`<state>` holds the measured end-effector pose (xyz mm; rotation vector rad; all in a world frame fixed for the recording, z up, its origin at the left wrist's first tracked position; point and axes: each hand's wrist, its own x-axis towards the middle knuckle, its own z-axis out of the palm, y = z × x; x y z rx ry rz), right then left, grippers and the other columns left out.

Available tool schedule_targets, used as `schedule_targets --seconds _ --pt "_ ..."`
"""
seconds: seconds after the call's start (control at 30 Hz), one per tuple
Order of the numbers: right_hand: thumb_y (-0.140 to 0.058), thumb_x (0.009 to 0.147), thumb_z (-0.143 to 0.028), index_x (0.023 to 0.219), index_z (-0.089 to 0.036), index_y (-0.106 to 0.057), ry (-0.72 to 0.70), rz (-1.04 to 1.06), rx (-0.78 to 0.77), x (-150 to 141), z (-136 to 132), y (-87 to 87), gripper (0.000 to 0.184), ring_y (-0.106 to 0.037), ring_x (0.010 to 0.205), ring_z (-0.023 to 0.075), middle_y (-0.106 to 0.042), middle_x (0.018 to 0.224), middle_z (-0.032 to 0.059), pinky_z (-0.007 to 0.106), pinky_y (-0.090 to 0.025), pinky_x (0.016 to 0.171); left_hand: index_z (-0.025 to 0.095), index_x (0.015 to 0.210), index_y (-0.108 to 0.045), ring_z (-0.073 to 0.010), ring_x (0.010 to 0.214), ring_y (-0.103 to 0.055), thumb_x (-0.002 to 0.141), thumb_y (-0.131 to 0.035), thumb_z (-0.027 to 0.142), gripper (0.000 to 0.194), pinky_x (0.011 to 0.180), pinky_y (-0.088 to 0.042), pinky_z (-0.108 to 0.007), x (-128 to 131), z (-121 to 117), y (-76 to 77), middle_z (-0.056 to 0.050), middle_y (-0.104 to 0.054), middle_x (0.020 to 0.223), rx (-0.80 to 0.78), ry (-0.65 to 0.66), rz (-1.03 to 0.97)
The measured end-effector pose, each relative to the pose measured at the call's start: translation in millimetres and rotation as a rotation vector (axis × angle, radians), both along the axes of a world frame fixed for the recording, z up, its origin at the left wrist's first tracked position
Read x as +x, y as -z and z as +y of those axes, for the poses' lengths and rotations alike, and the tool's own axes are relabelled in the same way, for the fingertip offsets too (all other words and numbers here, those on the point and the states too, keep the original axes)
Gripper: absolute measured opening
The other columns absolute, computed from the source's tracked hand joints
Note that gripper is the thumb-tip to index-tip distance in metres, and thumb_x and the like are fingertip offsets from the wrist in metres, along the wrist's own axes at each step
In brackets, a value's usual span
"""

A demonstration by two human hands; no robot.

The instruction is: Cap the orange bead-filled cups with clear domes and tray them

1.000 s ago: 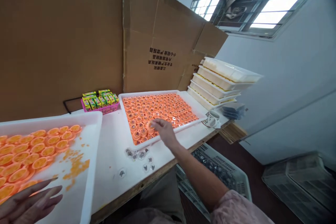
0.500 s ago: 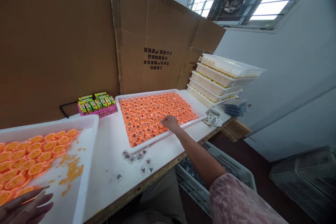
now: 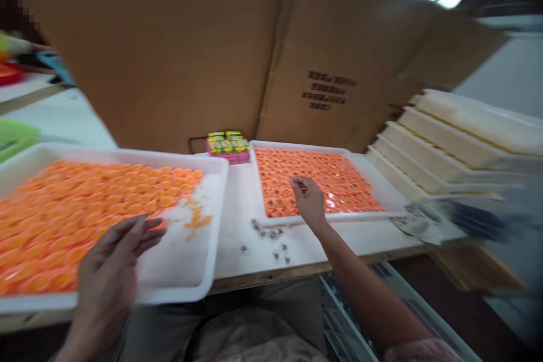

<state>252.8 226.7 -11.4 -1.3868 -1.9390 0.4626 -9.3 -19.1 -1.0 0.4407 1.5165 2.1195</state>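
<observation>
My left hand [image 3: 112, 263] is above the front of a white tray [image 3: 214, 226] holding rows of orange round pieces [image 3: 91, 209]. Its fingers are stretched out and slightly apart, blurred, with their tips close to the nearest pieces. My right hand [image 3: 309, 198] is over the near part of a second white tray [image 3: 373, 181], full of orange round pieces with dark-printed tops [image 3: 280, 169]. Its thumb and fingers are curled in a pinch; anything between them is too small to make out. Loose clear discs with dark prints [image 3: 267, 232] lie on the table between the trays.
A pink basket of small yellow-green boxes [image 3: 229, 147] stands behind the trays, against a cardboard wall [image 3: 190, 56]. Stacked white trays [image 3: 449, 153] and a patterned cup [image 3: 424, 215] are at right. Below the table edge sits a crate [image 3: 352, 317]. A green container [image 3: 17, 138] is at far left.
The view has swung left, bringing more of the left tray into sight. My left hand has come further into view, and my right hand stays over the right tray, its fingers now more curled.
</observation>
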Motion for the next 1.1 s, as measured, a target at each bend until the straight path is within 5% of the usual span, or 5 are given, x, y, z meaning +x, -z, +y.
schedule_targets --seconds 0.13,0.23,0.3,0.63,1.1 --pt "-0.053 0.085 -0.027 0.095 -0.018 -0.064 -0.606 0.179 0.028 -83.9 -61.9 -25.0 0.017 -0.06 0.076 0.0135 -0.065 0.088 0.0044 0.024 -0.047 0.071 0.016 0.083 -0.065 -0.0192 0.075 -0.067 0.07 -0.07 0.023 0.016 0.067 -0.053 -0.027 -10.6 -1.8 -8.7 -0.005 -0.072 0.081 0.112 -0.093 -0.093" --pt "-0.054 0.085 -0.018 0.091 -0.017 -0.066 -1.06 -0.035 -0.011 -137.8 -102.1 -32.3 0.013 -0.06 0.077 0.0131 -0.066 0.088 0.0044 0.023 -0.045 0.072 0.014 0.085 -0.065 -0.0184 0.076 -0.067 0.073 -0.066 0.022 0.014 0.068 -0.052 -0.026 -21.6 -9.3 -15.7 -0.007 -0.071 0.084 0.15 -0.143 -0.079" --pt "-0.054 0.085 -0.015 0.09 -0.015 -0.066 -1.21 -0.208 0.002 -167.1 -118.1 -27.9 0.013 -0.06 0.082 0.0145 -0.066 0.089 0.0058 0.025 -0.043 0.074 0.014 0.085 -0.064 -0.0176 0.075 -0.067 0.073 -0.065 0.021 0.014 0.068 -0.052 -0.025 -30.7 -16.2 -18.0 -0.007 -0.071 0.084 0.174 -0.198 -0.058" --pt "-0.063 0.079 -0.02 0.108 -0.02 -0.06 -1.551 -0.457 0.163 -248.6 -156.2 0.6 0.029 -0.055 0.088 0.0177 -0.058 0.098 0.0057 0.024 -0.039 0.065 0.015 0.082 -0.063 -0.0143 0.068 -0.066 0.072 -0.065 0.019 0.011 0.065 -0.05 -0.023 -57.3 -26.6 -0.6 -0.005 -0.07 0.08 0.209 -0.336 -0.077" --pt "-0.064 0.079 -0.022 0.106 -0.02 -0.058 -1.518 -0.558 0.165 -234.0 -159.9 8.2 0.028 -0.053 0.087 0.0171 -0.057 0.095 0.0037 0.024 -0.038 0.064 0.016 0.084 -0.064 -0.015 0.069 -0.065 0.075 -0.065 0.025 0.013 0.066 -0.049 -0.026 -54.5 -24.3 4.6 -0.006 -0.068 0.085 0.108 -0.293 0.023"
